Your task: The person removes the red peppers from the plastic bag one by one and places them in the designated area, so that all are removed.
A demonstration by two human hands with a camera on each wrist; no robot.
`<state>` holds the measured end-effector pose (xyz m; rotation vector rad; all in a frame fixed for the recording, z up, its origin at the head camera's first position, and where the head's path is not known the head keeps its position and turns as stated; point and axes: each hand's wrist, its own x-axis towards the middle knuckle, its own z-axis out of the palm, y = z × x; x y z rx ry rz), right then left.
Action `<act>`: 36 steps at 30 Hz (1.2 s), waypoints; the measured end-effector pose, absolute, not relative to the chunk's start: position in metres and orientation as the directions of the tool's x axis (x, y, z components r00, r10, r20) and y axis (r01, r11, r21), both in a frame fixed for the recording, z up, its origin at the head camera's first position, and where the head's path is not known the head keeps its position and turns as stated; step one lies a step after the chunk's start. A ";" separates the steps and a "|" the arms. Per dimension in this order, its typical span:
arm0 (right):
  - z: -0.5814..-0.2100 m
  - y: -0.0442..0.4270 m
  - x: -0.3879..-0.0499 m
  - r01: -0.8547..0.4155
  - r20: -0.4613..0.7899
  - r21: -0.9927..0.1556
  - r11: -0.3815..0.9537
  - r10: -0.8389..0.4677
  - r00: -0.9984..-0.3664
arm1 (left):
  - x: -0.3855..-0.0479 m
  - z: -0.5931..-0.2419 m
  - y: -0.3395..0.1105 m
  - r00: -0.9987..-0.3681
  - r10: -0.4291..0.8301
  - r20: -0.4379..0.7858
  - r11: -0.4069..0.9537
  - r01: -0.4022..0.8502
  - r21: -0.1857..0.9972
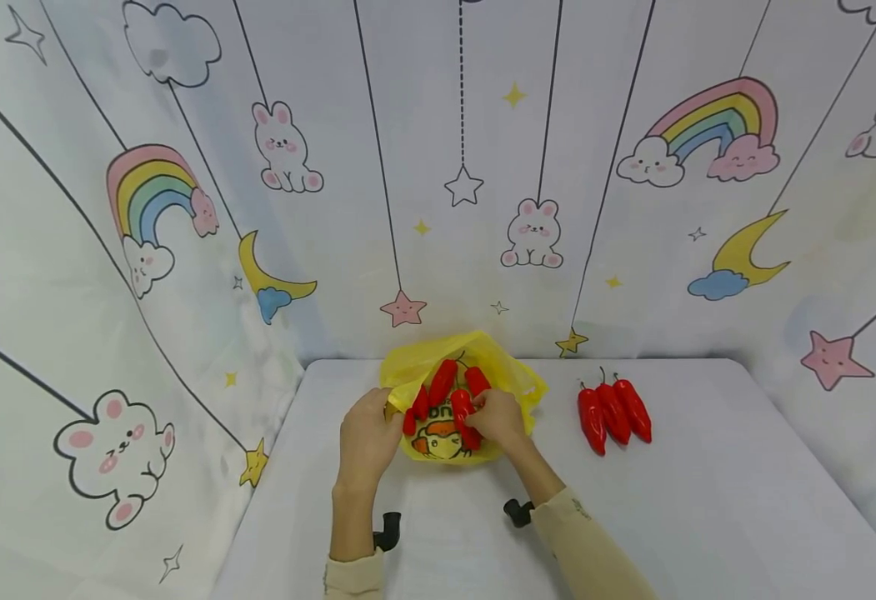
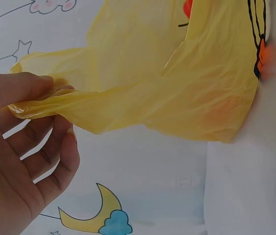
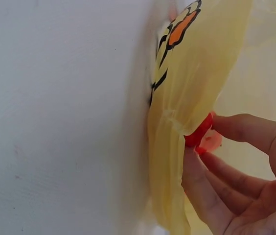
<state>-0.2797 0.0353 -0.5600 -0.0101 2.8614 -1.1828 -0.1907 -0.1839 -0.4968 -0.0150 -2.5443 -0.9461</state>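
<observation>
So, head view first: there's a white table (image 1: 723, 475) with a white backdrop (image 1: 355, 250) behind it and round the sides, printed with rainbows (image 1: 741, 100), bunnies (image 1: 531, 237), moons (image 1: 741, 250) and stars (image 1: 403, 310). The yellow bag (image 1: 518, 379) sits near the table's back edge, several red peppers (image 1: 443, 382) in it. Left hand (image 1: 368, 437) has the bag's rim, right hand (image 1: 499, 418) is on one of the peppers. Three more peppers (image 1: 613, 413) lie side by side on the table, off to the right of the bag.

Left wrist: thumb and fingers pinch the rim, backdrop moon below.

Right wrist: thumb and fingertips grip a pepper at the bag's mouth, and the white tabletop fills the left side, few faint specks (image 3: 16, 177) on it.
</observation>
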 end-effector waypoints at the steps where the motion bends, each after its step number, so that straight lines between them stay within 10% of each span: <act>1: -0.560 0.036 -0.279 0.016 -0.044 -0.707 0.707 -0.022 -0.999 | -0.191 -0.497 -0.184 -0.909 -0.134 0.394 0.769 0.156 0.620; 36: -0.531 0.063 -0.253 -0.033 0.023 -0.743 0.668 -0.024 -0.999 | -0.192 -0.497 -0.185 -0.918 -0.137 0.372 0.768 0.139 0.625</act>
